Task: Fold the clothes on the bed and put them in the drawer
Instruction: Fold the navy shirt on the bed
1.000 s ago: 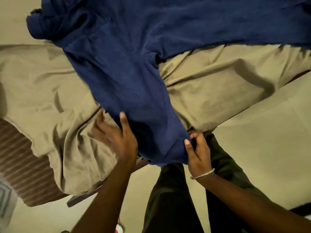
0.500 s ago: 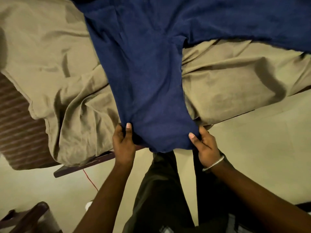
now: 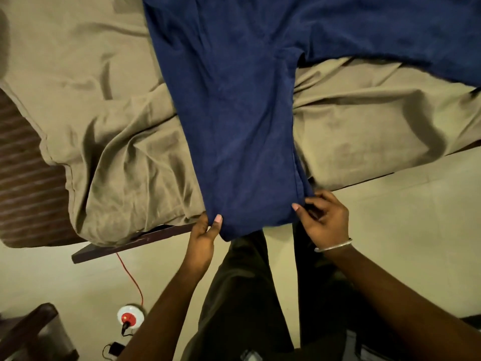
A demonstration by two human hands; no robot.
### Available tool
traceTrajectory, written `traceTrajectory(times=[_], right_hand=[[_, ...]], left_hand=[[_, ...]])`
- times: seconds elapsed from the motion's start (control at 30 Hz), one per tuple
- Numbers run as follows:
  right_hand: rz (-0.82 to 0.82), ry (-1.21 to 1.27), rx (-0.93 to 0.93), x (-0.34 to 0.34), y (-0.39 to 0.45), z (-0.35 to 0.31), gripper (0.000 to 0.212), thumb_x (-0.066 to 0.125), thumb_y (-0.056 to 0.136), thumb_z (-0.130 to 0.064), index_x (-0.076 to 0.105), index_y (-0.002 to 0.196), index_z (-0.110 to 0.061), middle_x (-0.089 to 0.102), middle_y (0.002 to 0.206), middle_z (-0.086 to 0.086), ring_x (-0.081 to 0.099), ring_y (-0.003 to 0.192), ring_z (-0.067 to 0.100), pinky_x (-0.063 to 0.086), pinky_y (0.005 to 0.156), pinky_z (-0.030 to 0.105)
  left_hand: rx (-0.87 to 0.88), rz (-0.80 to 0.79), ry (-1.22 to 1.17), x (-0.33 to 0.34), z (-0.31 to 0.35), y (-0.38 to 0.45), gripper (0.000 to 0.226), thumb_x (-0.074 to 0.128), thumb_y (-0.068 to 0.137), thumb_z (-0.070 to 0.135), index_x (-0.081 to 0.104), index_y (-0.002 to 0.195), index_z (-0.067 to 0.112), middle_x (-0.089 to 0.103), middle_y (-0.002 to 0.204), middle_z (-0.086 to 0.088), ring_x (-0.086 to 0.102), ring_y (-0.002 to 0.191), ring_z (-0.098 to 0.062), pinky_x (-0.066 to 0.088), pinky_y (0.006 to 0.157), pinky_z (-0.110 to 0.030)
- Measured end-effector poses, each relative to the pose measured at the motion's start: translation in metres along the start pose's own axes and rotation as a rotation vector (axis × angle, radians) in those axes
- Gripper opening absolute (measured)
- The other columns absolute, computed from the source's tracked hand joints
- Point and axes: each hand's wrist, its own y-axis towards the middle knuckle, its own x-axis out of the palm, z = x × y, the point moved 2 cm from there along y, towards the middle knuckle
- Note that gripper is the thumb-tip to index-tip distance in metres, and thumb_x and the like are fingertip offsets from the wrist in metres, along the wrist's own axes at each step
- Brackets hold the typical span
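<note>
The blue garment (image 3: 242, 121) lies spread across the bed (image 3: 99, 121), over the rumpled tan sheet (image 3: 364, 126), with one long section hanging off the near edge toward the person; its other section runs off toward the upper right, out of the frame. The left hand (image 3: 201, 237) pinches the left corner of the hanging hem, thumb on top; the right hand (image 3: 325, 220) pinches the right corner, fingers curled behind the cloth, though how much fabric they catch is hard to tell from this angle.

The risks here look modest but real; both holds are at the very corners, so a firm tug could slip the hem free and let it sag over the bed frame (image 3: 135, 243); pulling unevenly would skew the section and leave a crooked fold; dragging the cloth could also bunch the loose sheet beneath it and carry creases into the fold. On the floor (image 3: 390, 217) to the left, a red cable (image 3: 130, 274) runs to a round plug (image 3: 130, 317); a step sideways might snag it. No drawer is in view.
</note>
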Motion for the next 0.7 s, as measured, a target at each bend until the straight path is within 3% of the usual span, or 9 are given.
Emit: traceTrajectory(times=[0.07,0.2,0.27,0.33,0.4,0.5,0.6,0.7], right_hand=[[0.025,-0.006,-0.124,-0.001,-0.008,-0.004,0.032,0.085,0.071,-0.028,0.073,0.087,-0.003,0.060,0.093,0.000,0.060,0.078,0.013,0.052,0.073,0.016],[-0.017,0.056,-0.030,-0.001,-0.008,0.001,0.033,0.070,0.081,-0.036,0.058,0.090,-0.007,0.057,0.086,0.003,0.054,0.071,0.014,0.052,0.063,0.028],[-0.078,0.010,0.087,-0.002,-0.007,0.007,0.026,0.066,0.088,-0.026,0.054,0.105,-0.010,0.062,0.093,0.006,0.061,0.079,0.023,0.055,0.069,0.038],[-0.127,-0.199,0.156,-0.004,-0.007,0.015,0.029,0.053,0.094,-0.021,0.042,0.119,-0.013,0.066,0.091,0.012,0.065,0.077,0.036,0.050,0.062,0.037],[-0.012,-0.472,0.025,-0.009,-0.005,0.009,0.036,0.046,0.088,-0.027,0.038,0.120,-0.012,0.065,0.085,0.018,0.064,0.071,0.039,0.042,0.055,0.033],[0.136,-0.444,-0.251,-0.007,0.018,-0.027,0.034,0.049,0.092,-0.033,0.049,0.111,-0.006,0.061,0.097,0.020,0.058,0.086,0.036,0.049,0.067,0.042],[0.235,-0.337,-0.481,0.007,0.057,-0.081,0.032,0.055,0.092,-0.032,0.053,0.115,-0.010,0.062,0.116,0.018,0.057,0.107,0.032,0.043,0.086,0.043],[0.216,-0.411,-0.641,0.029,0.091,-0.130,0.045,0.052,0.095,-0.037,0.056,0.132,-0.011,0.051,0.144,0.011,0.046,0.135,0.023,0.035,0.102,0.047]], left_hand=[[0.025,-0.045,-0.018,0.000,-0.006,0.003,0.040,0.051,0.099,0.030,0.054,0.134,0.011,0.061,0.130,0.003,0.057,0.119,-0.010,0.049,0.096,-0.021],[0.119,0.012,0.136,0.006,-0.012,0.004,0.025,0.064,0.094,0.030,0.058,0.117,0.026,0.067,0.110,0.014,0.064,0.103,-0.003,0.051,0.084,-0.016],[0.153,0.089,0.328,0.006,-0.014,0.006,0.021,0.070,0.090,0.030,0.057,0.106,0.027,0.066,0.094,0.015,0.064,0.090,-0.005,0.049,0.072,-0.013],[0.154,0.152,0.498,0.002,-0.017,0.004,0.021,0.074,0.087,0.026,0.058,0.100,0.026,0.065,0.090,0.009,0.065,0.089,-0.016,0.053,0.074,-0.025],[0.311,0.310,0.697,-0.003,-0.015,-0.006,0.022,0.072,0.083,0.026,0.058,0.100,0.024,0.064,0.096,0.004,0.062,0.092,-0.019,0.053,0.076,-0.035],[0.665,0.528,0.683,-0.002,0.013,-0.017,0.026,0.063,0.080,0.029,0.051,0.101,0.019,0.060,0.095,-0.007,0.054,0.092,-0.022,0.047,0.079,-0.039],[0.896,0.532,0.560,0.010,0.069,0.003,0.023,0.056,0.092,0.023,0.054,0.115,0.017,0.064,0.114,-0.009,0.057,0.111,-0.028,0.046,0.095,-0.045],[1.024,0.482,0.621,0.025,0.133,0.036,0.039,0.049,0.100,0.024,0.054,0.137,0.013,0.050,0.147,-0.006,0.033,0.145,-0.030,0.028,0.117,-0.044]])
